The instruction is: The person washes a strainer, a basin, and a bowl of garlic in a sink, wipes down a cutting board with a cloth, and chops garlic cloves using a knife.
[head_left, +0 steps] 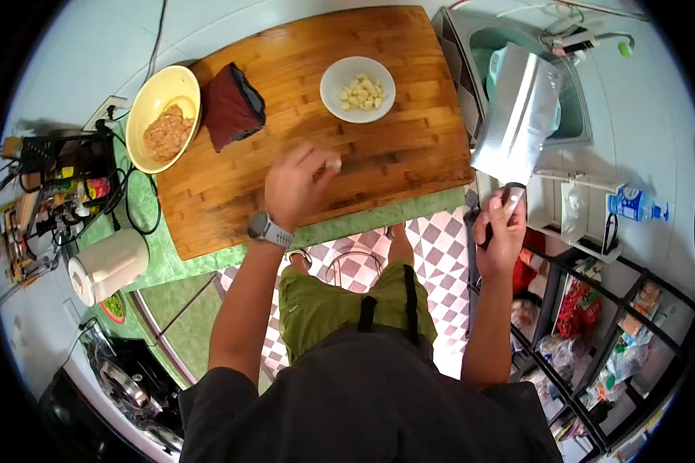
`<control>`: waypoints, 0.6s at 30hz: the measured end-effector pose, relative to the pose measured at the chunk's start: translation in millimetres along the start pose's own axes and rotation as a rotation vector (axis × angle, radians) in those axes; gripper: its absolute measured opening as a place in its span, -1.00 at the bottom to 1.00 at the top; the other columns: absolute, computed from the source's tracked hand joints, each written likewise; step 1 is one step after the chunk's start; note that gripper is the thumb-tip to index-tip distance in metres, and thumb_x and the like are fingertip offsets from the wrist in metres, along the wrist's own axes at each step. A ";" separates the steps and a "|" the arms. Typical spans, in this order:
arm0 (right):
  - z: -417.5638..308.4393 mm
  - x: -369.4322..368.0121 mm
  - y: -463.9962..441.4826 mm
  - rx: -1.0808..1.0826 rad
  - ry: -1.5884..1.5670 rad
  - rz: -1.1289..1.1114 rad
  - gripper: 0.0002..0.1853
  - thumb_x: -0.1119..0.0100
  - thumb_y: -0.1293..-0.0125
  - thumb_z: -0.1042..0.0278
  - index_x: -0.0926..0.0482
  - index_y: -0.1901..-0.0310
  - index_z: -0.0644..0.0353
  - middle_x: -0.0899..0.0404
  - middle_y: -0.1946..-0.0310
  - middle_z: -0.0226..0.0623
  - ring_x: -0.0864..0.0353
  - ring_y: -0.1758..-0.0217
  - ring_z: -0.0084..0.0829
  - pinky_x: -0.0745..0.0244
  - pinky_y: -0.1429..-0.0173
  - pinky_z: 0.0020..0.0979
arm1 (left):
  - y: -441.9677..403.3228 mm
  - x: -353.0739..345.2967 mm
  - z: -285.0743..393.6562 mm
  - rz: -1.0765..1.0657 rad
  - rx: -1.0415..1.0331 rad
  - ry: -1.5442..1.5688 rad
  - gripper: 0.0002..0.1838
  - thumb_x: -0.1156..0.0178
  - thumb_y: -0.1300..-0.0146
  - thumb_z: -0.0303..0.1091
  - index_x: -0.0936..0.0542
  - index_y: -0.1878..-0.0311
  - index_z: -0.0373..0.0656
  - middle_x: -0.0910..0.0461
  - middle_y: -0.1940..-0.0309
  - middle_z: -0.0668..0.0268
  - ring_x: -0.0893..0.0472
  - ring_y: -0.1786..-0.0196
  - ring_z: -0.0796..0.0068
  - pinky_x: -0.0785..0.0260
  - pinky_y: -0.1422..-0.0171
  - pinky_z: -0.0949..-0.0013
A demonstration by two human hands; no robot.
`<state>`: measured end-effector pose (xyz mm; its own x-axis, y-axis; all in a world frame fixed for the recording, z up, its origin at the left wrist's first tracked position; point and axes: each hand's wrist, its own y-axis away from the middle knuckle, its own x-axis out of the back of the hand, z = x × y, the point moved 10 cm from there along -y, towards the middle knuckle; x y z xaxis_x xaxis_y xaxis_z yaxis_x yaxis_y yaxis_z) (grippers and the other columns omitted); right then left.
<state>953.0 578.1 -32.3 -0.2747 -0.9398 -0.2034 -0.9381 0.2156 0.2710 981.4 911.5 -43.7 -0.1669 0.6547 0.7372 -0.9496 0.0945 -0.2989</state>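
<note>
A green bench [409,208] is largely covered by a wooden board [378,158], whose near edge is set slightly back so that a strip of the bench is left showing. Beyond the board's right edge a sink [573,116] is let into the worktop, and its nearer part is crossed in view by the broad, shiny blade of a cleaver [517,116]. The cleaver is gripped by its dark handle in the right hand [504,220] — fingers wrapped round it — just outside the board's near right corner, with the blade pointed away from the body.

At the board's far left corner stands a yellow bowl [150,96], in which pinkish chopped meat [168,133] is held. Just beside it, inside the same corner, a dark red cloth [235,116] is laid in a rumpled fold. A white bowl [332,85] is placed nearer the far edge, right of the board's middle, and pale cloves [361,94] are gathered at its bottom.

Over the near half of the board, the left hand [293,181] is seen with its fingers curled and a grey watch [269,228] worn at the wrist. Between thumb and fingertips one small pale piece [333,164] is pinched — its far end left exposed toward the right edge.
</note>
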 end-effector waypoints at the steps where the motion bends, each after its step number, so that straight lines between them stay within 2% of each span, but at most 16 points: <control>1: 5.1 -4.1 0.6 -0.019 0.005 -0.044 -0.85 -0.12 -0.50 0.43 -0.40 0.00 0.19 -0.34 0.58 -0.48 -0.17 0.71 -0.69 -0.04 0.65 -0.58 | 14.6 -9.8 -10.1 -0.085 0.040 0.020 -0.84 -0.40 -0.16 -0.35 -0.70 0.18 -0.07 -0.64 0.26 0.27 -0.66 0.24 0.15 -0.51 0.18 0.17; 2: 8.1 -10.6 2.5 -0.055 -0.032 -0.096 -0.86 -0.09 -0.52 0.40 -0.40 0.00 0.20 -0.33 0.59 -0.47 -0.15 0.71 -0.69 -0.01 0.66 -0.59 | 28.8 -23.2 -18.9 -0.172 0.081 0.044 -0.85 -0.41 -0.15 -0.35 -0.71 0.20 -0.06 -0.65 0.26 0.28 -0.66 0.24 0.15 -0.51 0.17 0.16; 4: 12.5 -19.3 5.7 -0.096 -0.072 -0.189 -0.84 -0.01 -0.57 0.30 -0.39 -0.01 0.19 -0.32 0.61 -0.46 -0.09 0.73 -0.69 0.04 0.66 -0.58 | 48.6 -40.6 -26.6 -0.176 0.075 0.044 -0.84 -0.42 -0.15 -0.35 -0.71 0.18 -0.05 -0.66 0.26 0.28 -0.66 0.24 0.17 -0.52 0.17 0.18; 8: 20.9 -12.4 17.7 -0.074 0.102 -0.211 -0.73 0.04 -0.59 0.10 -0.40 0.02 0.15 -0.38 0.55 -0.43 -0.22 0.60 -0.67 -0.08 0.53 -0.60 | 64.8 -68.3 -31.4 -0.197 0.129 0.074 -0.83 -0.43 -0.15 -0.33 -0.73 0.18 -0.04 -0.66 0.24 0.27 -0.67 0.27 0.19 -0.53 0.17 0.19; 11: 31.2 -7.1 40.1 -0.001 0.207 -0.316 -0.77 -0.01 -0.57 0.15 -0.41 0.00 0.15 -0.43 0.46 -0.43 -0.27 0.54 -0.67 -0.17 0.47 -0.62 | 71.1 -82.1 -35.8 -0.216 0.159 0.119 -0.80 -0.45 -0.13 -0.33 -0.73 0.16 -0.05 -0.66 0.24 0.26 -0.67 0.24 0.18 -0.53 0.16 0.17; 13: 51.4 -10.8 65.5 -0.154 0.110 -0.397 -0.82 -0.05 -0.56 0.26 -0.38 -0.02 0.14 -0.47 0.42 -0.41 -0.34 0.58 -0.66 -0.28 0.49 -0.60 | 69.7 -78.2 -31.7 -0.151 0.069 0.108 -0.74 -0.47 -0.07 -0.31 -0.71 0.13 0.00 -0.67 0.20 0.34 -0.65 0.17 0.19 -0.52 0.09 0.16; 15: 74.6 -8.9 96.8 -0.330 0.173 -0.395 -0.83 -0.07 -0.54 0.30 -0.36 -0.02 0.13 -0.45 0.45 -0.44 -0.30 0.64 -0.67 -0.22 0.57 -0.60 | 70.2 -82.3 -35.9 -0.185 0.087 0.166 -0.71 -0.47 -0.06 -0.31 -0.70 0.10 -0.01 -0.67 0.19 0.34 -0.65 0.16 0.19 -0.52 0.08 0.17; 16: 90.5 1.0 110.0 -0.345 0.106 -0.314 -0.82 -0.12 -0.51 0.31 -0.36 -0.01 0.11 -0.41 0.48 -0.49 -0.25 0.66 -0.70 -0.14 0.60 -0.60 | 73.2 -85.1 -39.6 -0.212 0.135 0.218 -0.68 -0.48 -0.06 -0.31 -0.70 0.08 -0.02 -0.67 0.18 0.33 -0.66 0.15 0.19 -0.52 0.06 0.17; 18: 106.4 8.4 131.4 -0.271 0.266 -0.192 -0.81 -0.17 -0.47 0.33 -0.40 0.00 0.11 -0.34 0.51 -0.59 -0.21 0.62 -0.75 -0.10 0.54 -0.61 | 77.1 -88.3 -43.8 -0.222 0.111 0.289 -0.66 -0.49 -0.05 -0.31 -0.69 0.06 -0.04 -0.67 0.18 0.31 -0.65 0.15 0.19 -0.52 0.05 0.17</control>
<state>805.0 626.8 -98.5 -0.0028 -0.9994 -0.0339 -0.8677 -0.0144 0.4969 934.6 893.9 -158.4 0.1130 0.8136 0.5704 -0.9798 0.1866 -0.0721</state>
